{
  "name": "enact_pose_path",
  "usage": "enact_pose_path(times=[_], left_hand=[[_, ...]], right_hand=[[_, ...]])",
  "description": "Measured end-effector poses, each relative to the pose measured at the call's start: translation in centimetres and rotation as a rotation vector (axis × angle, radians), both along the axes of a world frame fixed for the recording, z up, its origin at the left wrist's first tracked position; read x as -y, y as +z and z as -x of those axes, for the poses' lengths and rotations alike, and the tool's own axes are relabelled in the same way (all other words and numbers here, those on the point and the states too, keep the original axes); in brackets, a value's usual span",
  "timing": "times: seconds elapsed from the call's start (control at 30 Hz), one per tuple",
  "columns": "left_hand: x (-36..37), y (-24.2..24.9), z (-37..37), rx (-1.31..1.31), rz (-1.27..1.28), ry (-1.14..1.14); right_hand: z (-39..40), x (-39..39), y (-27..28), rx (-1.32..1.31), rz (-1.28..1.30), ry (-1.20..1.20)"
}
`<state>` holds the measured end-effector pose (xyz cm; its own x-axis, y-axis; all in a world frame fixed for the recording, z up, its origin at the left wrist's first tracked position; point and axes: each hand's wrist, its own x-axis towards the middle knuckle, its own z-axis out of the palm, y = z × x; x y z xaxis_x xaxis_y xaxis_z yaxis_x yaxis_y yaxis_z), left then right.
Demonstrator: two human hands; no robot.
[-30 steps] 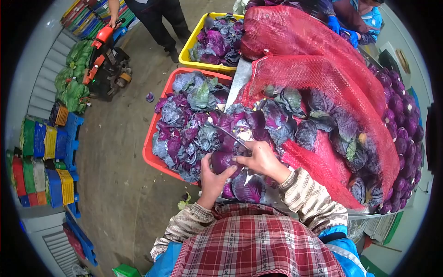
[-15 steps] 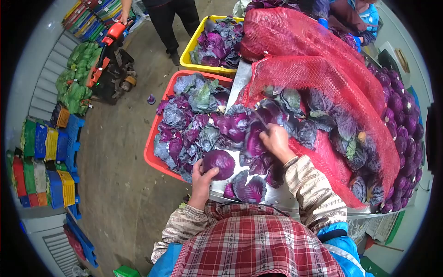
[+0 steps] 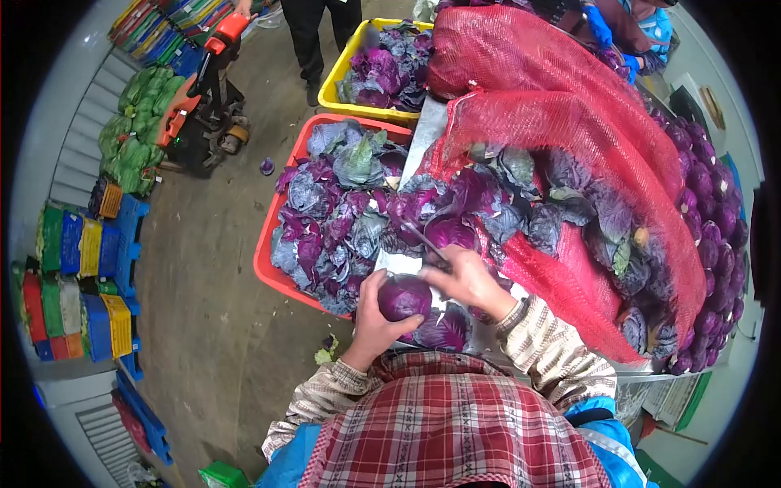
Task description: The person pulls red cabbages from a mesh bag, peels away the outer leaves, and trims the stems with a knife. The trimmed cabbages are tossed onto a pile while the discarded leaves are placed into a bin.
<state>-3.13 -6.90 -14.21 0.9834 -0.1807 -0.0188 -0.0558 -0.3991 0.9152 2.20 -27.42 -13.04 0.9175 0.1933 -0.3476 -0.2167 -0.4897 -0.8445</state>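
My left hand [image 3: 374, 320] is wrapped around a trimmed red cabbage [image 3: 404, 298] close to my body, over the metal table's front edge. My right hand [image 3: 470, 281] grips a knife [image 3: 426, 242] just right of the cabbage, its narrow blade pointing up and left; the handle is hidden in my fist. Beneath my hands lies a loose cabbage leaf [image 3: 447, 328]. Beyond the knife, more purple leaves and a cabbage [image 3: 452, 234] rest on the table. A red mesh sack [image 3: 561, 134] lies open at the right, with untrimmed cabbages [image 3: 612, 224] spilling from its mouth.
A red crate [image 3: 264, 259] full of leaves stands left of the table, a yellow crate [image 3: 332, 96] behind it. Trimmed cabbages [image 3: 706, 207] are piled at the far right. One person stands by an orange pallet jack [image 3: 177, 120]; a blue-gloved co-worker [image 3: 599, 26] is across the table.
My left hand has brought the cabbage right and slightly nearer my body. My right hand has moved left and down with the knife, toward the cabbage. The pallet jack has shifted slightly.
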Motion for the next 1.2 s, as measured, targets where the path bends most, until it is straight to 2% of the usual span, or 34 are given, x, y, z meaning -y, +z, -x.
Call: enact_pose_path(times=[0.07,0.1,0.13,0.2,0.23,0.3,0.33,0.4,0.53,0.6,0.63,0.67,0.73,0.77,0.87,0.9,0.93,0.97,1.0,1.07,1.13,1.2], left_hand=[[0.7,-0.1,0.2,-0.033,0.014,0.008],[0.8,0.0,0.0,0.049,-0.079,-0.04],[0.8,0.3,0.0,0.053,-0.08,-0.044],[0.5,0.7,0.3,0.024,-0.214,-0.028],[0.2,0.7,0.3,0.022,-0.214,-0.029],[-0.3,0.7,0.2,-0.237,-0.074,0.016],[-0.1,0.8,0.0,-0.232,-0.075,0.016],[0.4,1.3,0.4,-0.183,-0.118,0.013],[0.8,0.4,0.2,-0.096,-0.123,-0.003],[0.4,0.0,0.5,-0.124,-0.064,-0.006],[-0.1,-1.1,0.6,-0.185,0.101,0.009],[-0.2,-0.9,0.8,-0.178,0.099,-0.001],[-0.5,0.0,0.6,-0.366,0.569,0.162],[-0.7,0.8,0.5,-0.375,0.72,0.163],[0.1,2.9,0.1,-0.529,1.12,0.093],[0.5,3.0,0.1,-0.523,1.111,0.075],[0.9,2.7,0.2,-0.578,1.216,0.077],[1.7,2.5,0.1,-0.637,1.323,0.077],[3.0,2.9,0.1,-0.685,1.344,0.272],[5.0,4.7,0.0,-0.642,1.356,0.318],[6.1,5.4,-0.3,-0.597,1.328,0.193],[7.8,6.7,-0.5,-0.271,1.019,-0.045]], right_hand=[[1.3,-1.5,1.1,0.507,0.109,0.107],[1.5,-1.5,1.3,0.439,0.015,0.139],[1.4,-1.3,0.9,0.443,0.016,0.135],[1.0,-0.3,0.0,0.3,-0.139,0.055],[1.0,0.4,-0.2,0.11,-0.026,0.018],[1.4,1.4,-1.1,0.047,-0.036,-0.044],[1.4,1.9,-1.4,-0.012,-0.033,-0.036],[2.5,-0.1,1.6,0.434,0.157,0.044],[2.7,-0.6,-0.6,0.409,-0.033,0.048],[2.8,0.4,-0.3,0.185,-0.1,-0.098],[2.9,0.9,-0.8,0.091,-0.16,-0.232],[2.9,1.9,-1.0,0.122,-0.051,-0.305],[3.2,4.7,-2.9,0.218,0.169,-0.31],[3.9,5.9,-3.0,0.213,0.201,-0.286],[5.3,6.8,-2.2,0.242,0.237,-0.271],[5.5,6.9,-2.0,0.244,0.26,-0.311],[5.7,7.2,-1.7,0.244,0.287,-0.354],[5.9,7.5,-2.3,0.264,0.135,-0.397],[6.1,7.3,-0.1,0.229,0.13,-0.416],[6.9,7.3,5.7,0.096,-0.159,-0.453],[8.1,7.0,7.9,0.058,-0.468,-0.445],[8.9,5.7,10.0,0.399,-0.356,-0.367]])
